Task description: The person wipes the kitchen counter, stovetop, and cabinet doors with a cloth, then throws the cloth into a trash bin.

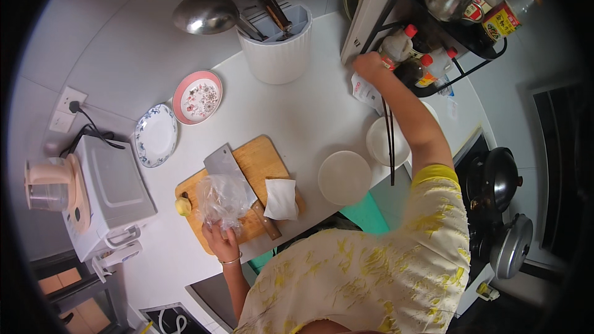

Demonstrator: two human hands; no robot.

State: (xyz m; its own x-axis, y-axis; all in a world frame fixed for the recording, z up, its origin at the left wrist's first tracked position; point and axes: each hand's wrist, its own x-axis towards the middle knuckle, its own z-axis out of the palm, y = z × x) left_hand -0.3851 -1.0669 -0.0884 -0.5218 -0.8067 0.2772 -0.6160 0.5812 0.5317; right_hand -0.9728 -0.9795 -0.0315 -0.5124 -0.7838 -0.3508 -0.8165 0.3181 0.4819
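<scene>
My left hand (222, 241) grips the gathered end of a clear plastic bag (222, 199) over a wooden cutting board (262, 157). Under the bag lies a cleaver (226, 160), its wooden handle toward me. A folded white paper towel (281, 199) rests beside the handle. At the board's left edge sits a pale yellow peeled piece of food (183, 206). My right hand (370, 66) is stretched to the lower level of a black rack, next to a red-capped bottle (394, 48) and above a white packet (366, 90). Its fingers are hidden, so whether it holds anything is unclear.
Dark chopsticks (392, 148) lie across a white bowl (377, 141), near another round bowl (344, 177). A white utensil holder (277, 58) and two plates stand along the wall. The black rack (473, 67) holds several bottles. Pans (503, 181) are at right, a white appliance (111, 190) at left.
</scene>
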